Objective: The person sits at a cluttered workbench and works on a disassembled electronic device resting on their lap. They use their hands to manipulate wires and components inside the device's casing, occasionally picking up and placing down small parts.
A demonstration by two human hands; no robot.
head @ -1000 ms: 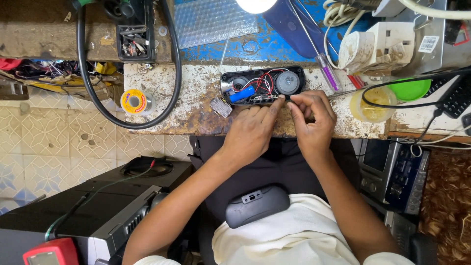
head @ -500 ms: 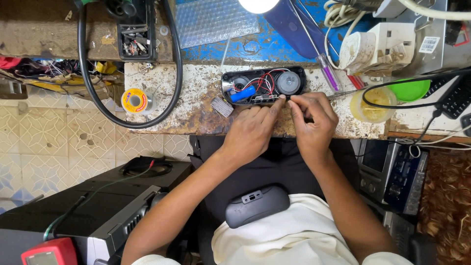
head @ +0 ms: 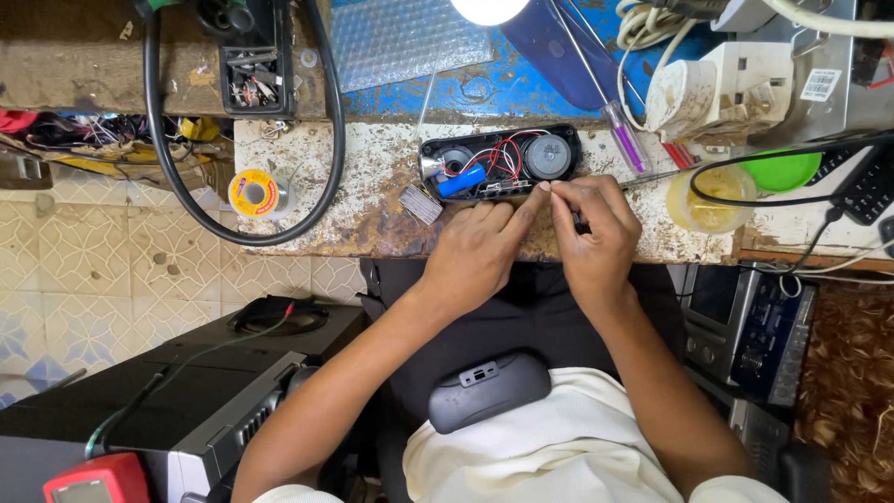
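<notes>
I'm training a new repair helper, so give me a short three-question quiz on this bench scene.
1. True or false: the opened speaker lies on the bench with red wires showing inside.
2. Which lies on the person's lap? A) the solder spool B) the grey cover C) the green lid
3. Where do the left hand and the right hand meet?

Key:
1. True.
2. B; the spool and the lid are on the bench.
3. At the speaker's near edge, fingertips close together, below its round driver.
</notes>
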